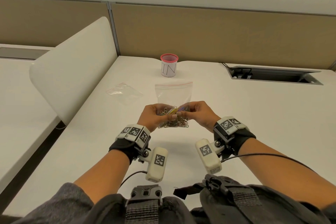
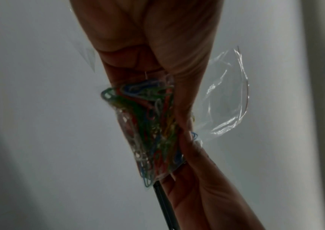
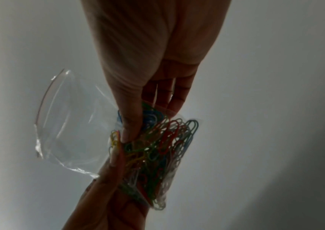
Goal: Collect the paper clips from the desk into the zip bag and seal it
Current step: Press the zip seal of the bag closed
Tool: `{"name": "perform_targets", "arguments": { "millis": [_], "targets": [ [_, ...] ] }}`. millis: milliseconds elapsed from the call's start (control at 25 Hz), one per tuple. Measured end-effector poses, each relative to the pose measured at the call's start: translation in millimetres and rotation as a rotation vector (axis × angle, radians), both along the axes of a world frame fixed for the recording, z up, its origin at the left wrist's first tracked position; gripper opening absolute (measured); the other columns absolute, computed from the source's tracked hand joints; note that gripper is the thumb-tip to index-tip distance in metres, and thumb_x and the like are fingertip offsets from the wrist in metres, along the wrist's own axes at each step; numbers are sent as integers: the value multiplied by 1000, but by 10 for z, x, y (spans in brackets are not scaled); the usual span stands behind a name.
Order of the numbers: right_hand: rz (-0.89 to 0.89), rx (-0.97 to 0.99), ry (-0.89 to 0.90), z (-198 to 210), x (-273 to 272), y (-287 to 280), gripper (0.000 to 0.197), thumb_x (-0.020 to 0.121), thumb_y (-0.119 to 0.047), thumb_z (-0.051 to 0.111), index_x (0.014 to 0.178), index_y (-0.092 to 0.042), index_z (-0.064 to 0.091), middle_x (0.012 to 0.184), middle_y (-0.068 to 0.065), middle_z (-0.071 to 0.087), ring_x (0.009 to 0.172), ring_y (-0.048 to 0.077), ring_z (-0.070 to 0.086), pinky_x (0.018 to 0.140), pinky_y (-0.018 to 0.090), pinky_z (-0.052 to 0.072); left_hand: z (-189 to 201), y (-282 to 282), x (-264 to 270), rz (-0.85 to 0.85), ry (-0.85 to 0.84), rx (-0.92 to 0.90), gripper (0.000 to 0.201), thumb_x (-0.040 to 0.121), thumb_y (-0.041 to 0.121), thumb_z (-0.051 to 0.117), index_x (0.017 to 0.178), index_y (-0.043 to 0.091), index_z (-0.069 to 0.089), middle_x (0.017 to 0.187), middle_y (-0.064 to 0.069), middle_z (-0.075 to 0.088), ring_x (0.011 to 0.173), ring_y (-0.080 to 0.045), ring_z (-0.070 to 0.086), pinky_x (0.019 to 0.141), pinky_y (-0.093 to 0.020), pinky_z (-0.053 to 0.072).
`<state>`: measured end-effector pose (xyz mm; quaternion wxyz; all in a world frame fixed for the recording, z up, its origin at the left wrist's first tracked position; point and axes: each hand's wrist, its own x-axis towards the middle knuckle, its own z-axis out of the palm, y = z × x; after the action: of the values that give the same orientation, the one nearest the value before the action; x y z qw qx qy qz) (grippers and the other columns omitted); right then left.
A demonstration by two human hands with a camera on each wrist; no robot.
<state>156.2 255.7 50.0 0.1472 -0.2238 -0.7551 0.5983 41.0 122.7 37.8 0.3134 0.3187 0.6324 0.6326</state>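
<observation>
A clear zip bag (image 1: 172, 92) with a red seal line is held above the white desk (image 1: 236, 114) by both hands. Several coloured paper clips (image 1: 174, 122) are bunched inside its lower end. My left hand (image 1: 161, 114) pinches that clip-filled end from the left and my right hand (image 1: 192, 112) pinches it from the right, their fingertips nearly meeting. In the left wrist view the paper clips (image 2: 153, 132) press against the plastic below my fingers and the bag (image 2: 224, 101) mouth bulges apart. The right wrist view shows the paper clips (image 3: 157, 152) and the gaping bag (image 3: 68, 124) mouth.
A second clear plastic bag (image 1: 123, 92) lies flat on the desk to the left. Behind it stands a pink mesh cup (image 1: 169, 67) with a white paper label. A white divider panel (image 1: 72, 71) rises on the left, and an open cable slot (image 1: 272, 76) sits at the back right.
</observation>
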Motion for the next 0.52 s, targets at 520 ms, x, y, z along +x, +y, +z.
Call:
{"name": "perform_targets", "arguments": {
  "millis": [520],
  "targets": [
    [-84,-7,35,-21,40,-17,23,79,-3,70,99,7,69,65,-5,65,54,-3,55,53,9,45,-27,-72,29,120,-16,69,5,79,10,64,82,10,69,61,8,72,62,-4,67,67,-17,52]
  ]
}}
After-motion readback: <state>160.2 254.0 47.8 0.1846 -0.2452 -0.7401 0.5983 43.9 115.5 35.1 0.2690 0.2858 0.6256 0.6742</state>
